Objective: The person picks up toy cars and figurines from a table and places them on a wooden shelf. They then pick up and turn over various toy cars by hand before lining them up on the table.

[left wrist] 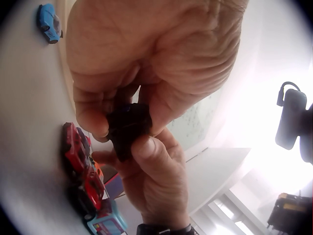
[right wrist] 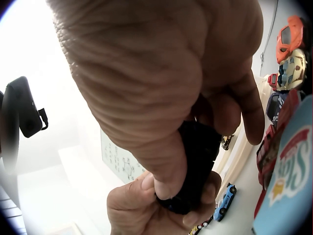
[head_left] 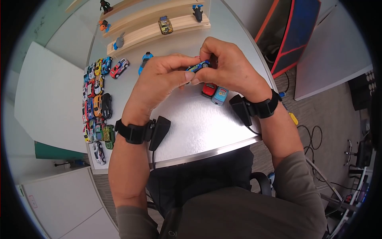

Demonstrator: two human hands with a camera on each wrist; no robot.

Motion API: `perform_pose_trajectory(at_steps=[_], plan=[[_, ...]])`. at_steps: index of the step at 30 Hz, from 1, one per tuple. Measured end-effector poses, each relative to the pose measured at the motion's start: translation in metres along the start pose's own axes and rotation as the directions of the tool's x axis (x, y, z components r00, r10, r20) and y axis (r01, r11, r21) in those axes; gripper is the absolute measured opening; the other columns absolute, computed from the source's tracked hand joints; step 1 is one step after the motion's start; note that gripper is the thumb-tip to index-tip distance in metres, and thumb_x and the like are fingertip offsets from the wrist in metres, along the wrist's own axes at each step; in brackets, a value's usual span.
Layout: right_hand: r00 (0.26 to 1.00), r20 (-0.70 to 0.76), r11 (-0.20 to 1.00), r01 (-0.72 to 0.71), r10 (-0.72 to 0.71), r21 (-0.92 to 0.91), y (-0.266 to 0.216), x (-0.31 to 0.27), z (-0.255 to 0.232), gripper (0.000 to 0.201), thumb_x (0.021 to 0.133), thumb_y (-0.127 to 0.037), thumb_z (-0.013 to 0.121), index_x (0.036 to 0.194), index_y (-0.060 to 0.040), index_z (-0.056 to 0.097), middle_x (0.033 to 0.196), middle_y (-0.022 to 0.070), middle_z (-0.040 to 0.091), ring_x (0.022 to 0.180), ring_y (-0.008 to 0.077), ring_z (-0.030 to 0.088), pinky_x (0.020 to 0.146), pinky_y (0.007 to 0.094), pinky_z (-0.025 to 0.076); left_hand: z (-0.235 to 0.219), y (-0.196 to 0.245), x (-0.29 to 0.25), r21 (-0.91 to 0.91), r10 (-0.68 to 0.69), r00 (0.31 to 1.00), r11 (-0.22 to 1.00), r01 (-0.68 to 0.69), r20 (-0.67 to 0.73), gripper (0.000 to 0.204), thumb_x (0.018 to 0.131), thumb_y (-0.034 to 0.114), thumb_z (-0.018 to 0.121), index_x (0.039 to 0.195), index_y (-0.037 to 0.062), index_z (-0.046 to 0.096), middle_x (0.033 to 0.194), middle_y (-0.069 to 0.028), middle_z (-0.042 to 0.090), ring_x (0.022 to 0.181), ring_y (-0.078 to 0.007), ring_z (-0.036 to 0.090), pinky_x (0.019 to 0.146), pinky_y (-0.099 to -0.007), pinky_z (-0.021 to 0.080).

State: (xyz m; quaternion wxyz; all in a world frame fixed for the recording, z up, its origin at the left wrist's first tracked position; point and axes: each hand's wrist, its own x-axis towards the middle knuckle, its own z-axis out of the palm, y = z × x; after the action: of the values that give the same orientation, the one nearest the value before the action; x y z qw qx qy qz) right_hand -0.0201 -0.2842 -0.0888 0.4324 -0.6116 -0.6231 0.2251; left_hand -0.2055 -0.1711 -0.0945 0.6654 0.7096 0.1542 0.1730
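Over the metal table, both hands hold a small blue toy car between them. My left hand pinches one end with fingers and thumb. The other end is gripped by the fingertips of my right hand. Both wrist views show the car's dark underside, partly covered by the fingers. Just below the right hand stand a red toy car and a light blue one. Beyond the left hand is a bright blue toy car, partly hidden by it.
Several toy cars stand packed in rows along the table's left edge, with a red and blue car beside them. At the back, wooden tiers carry a patterned car and several small animal figures.
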Motion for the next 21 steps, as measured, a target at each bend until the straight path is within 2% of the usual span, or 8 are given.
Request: perform_pose_trajectory(at_steps=[5, 11, 18, 21], plan=[[0.994, -0.042, 0.985, 0.094, -0.101, -0.144, -0.0013, 0.0002, 0.0019, 0.041, 0.069, -0.010, 0.090, 0.085, -0.0056, 0.053, 0.070, -0.0005, 0.057, 0.064, 0.0069, 0.055, 0.055, 0.0235, 0.043, 0.0010, 0.0020, -0.0005, -0.022, 0.029, 0.999, 0.999, -0.028, 0.028, 0.034, 0.090, 0.000, 0.064, 0.122, -0.0062, 0.069, 0.107, -0.0067, 0.070, 0.088, -0.0123, 0.063, 0.075, -0.0264, 0.050], [0.999, -0.029, 0.996, 0.041, -0.043, -0.079, -0.0012, 0.0001, 0.0027, 0.044, 0.066, -0.011, 0.092, 0.086, -0.0054, 0.053, 0.071, -0.0005, 0.055, 0.065, 0.0076, 0.054, 0.056, 0.0255, 0.044, -0.0013, -0.0012, 0.0010, -0.041, 0.024, 1.000, 0.999, -0.023, 0.010, 0.033, 0.091, 0.003, 0.065, 0.122, -0.0069, 0.068, 0.106, -0.0079, 0.070, 0.086, -0.0120, 0.062, 0.075, -0.0270, 0.050], [0.999, -0.023, 0.992, 0.044, -0.047, -0.114, -0.0008, 0.0004, 0.0012, 0.044, 0.066, -0.012, 0.092, 0.087, -0.0048, 0.054, 0.074, 0.0005, 0.056, 0.068, 0.0088, 0.056, 0.059, 0.0269, 0.046, -0.0024, -0.0022, 0.0013, -0.027, 0.002, 1.000, 1.000, -0.002, -0.003, 0.033, 0.092, 0.007, 0.066, 0.122, -0.0055, 0.069, 0.108, -0.0084, 0.071, 0.089, -0.0119, 0.062, 0.076, -0.0266, 0.049], [0.995, -0.019, 0.992, 0.094, -0.096, -0.088, 0.0040, 0.0000, -0.0008, 0.039, 0.070, -0.011, 0.088, 0.091, -0.0038, 0.057, 0.075, 0.0004, 0.058, 0.068, 0.0092, 0.057, 0.060, 0.0268, 0.046, -0.0067, -0.0053, 0.0024, -0.048, 0.018, 1.000, 0.999, -0.018, 0.007, 0.033, 0.092, 0.007, 0.066, 0.123, -0.0051, 0.069, 0.107, -0.0081, 0.071, 0.089, -0.0120, 0.063, 0.076, -0.0264, 0.050]])
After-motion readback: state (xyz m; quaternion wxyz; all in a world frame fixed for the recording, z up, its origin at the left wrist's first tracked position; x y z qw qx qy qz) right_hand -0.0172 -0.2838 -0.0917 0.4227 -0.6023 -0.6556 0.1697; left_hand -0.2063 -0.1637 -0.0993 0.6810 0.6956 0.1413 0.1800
